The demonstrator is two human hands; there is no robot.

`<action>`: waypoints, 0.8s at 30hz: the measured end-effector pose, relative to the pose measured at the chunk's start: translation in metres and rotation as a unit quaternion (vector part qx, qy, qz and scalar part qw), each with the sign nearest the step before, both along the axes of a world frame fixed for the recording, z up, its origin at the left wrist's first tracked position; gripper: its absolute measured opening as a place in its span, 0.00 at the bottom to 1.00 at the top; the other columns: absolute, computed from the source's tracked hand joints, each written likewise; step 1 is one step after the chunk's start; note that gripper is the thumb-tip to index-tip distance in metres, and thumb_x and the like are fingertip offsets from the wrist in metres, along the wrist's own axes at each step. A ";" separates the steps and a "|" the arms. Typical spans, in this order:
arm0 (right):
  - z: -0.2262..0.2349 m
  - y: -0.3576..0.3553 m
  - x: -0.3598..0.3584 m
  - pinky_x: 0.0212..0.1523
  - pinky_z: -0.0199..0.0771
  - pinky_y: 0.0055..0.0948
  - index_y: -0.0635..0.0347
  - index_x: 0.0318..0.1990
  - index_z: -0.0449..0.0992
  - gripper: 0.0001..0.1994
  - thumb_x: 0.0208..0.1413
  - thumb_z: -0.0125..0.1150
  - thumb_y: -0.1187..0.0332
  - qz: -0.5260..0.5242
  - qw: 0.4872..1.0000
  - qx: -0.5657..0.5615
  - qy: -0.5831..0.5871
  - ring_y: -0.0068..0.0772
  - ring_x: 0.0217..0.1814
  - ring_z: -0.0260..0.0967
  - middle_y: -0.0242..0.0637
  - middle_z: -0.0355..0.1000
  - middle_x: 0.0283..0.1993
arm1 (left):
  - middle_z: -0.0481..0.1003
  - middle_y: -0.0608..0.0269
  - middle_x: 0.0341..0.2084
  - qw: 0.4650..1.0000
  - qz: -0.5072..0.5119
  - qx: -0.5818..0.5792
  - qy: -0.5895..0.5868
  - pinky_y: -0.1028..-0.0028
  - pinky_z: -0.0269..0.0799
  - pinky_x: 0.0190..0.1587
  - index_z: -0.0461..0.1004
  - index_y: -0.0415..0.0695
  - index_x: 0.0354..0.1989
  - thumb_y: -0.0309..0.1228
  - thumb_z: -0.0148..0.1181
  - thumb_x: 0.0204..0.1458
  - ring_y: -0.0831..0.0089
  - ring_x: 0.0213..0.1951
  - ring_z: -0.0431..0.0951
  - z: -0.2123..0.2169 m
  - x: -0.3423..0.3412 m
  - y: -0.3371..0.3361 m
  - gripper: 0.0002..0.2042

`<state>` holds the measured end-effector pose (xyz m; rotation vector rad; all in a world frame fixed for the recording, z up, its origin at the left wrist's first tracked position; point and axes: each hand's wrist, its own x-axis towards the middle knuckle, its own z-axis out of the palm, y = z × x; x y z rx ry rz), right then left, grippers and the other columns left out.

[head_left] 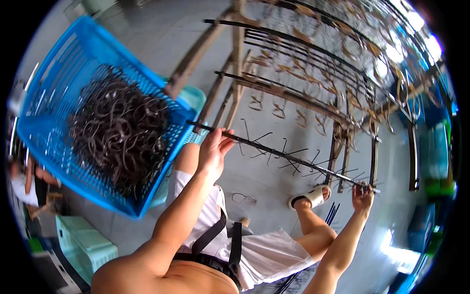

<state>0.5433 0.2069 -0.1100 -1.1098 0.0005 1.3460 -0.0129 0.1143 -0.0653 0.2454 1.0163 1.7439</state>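
Observation:
My left hand [213, 153] is closed on a long black rod [286, 157] near its left end. At the far right end of the rod, my right hand [362, 198] grips it too. Thin bent wire prongs stick out from the rod in several directions, and nothing hangs on them. Beside my left arm stands a blue slatted plastic basket [54, 166]. Inside it lies a heap of dark, glossy, curved pieces [122, 127], blurred but resembling eyeglass frames.
Ahead, a wooden rack [238, 49] carries black rods hung with amber and clear eyeglass frames [296, 73]. A single pair of eyeglass frames [244, 198] lies on the grey floor. A pale green crate [90, 240] stands at lower left. Another person [29, 186] sits far left.

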 end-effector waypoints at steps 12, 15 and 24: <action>0.037 -0.091 -0.191 0.30 0.67 0.21 0.61 0.41 0.65 0.11 0.52 0.55 0.67 0.026 0.962 0.075 -0.260 0.24 0.25 0.55 0.30 0.58 0.29 | 0.72 0.60 0.34 0.985 -0.032 -0.125 0.115 0.74 0.74 0.37 0.65 0.41 0.41 0.35 0.52 0.56 0.74 0.34 0.73 -0.031 -0.026 -0.030 0.11; 0.058 -0.150 -0.316 0.26 0.65 0.19 0.65 0.42 0.66 0.11 0.51 0.53 0.73 0.156 0.912 0.097 -0.366 0.22 0.23 0.59 0.31 0.64 0.26 | 0.67 0.54 0.31 0.725 0.067 -0.073 0.682 0.66 0.67 0.37 0.65 0.38 0.40 0.30 0.61 0.42 0.62 0.33 0.69 -0.011 -0.052 -0.095 0.18; 0.024 -0.199 -0.488 0.33 0.71 0.24 0.67 0.50 0.63 0.14 0.56 0.50 0.75 0.528 0.794 0.210 -0.214 0.25 0.31 0.68 0.35 0.68 0.33 | 0.72 0.57 0.22 0.507 -0.057 -0.166 0.844 0.64 0.68 0.33 0.69 0.40 0.35 0.30 0.57 0.49 0.60 0.27 0.72 -0.004 -0.117 -0.178 0.08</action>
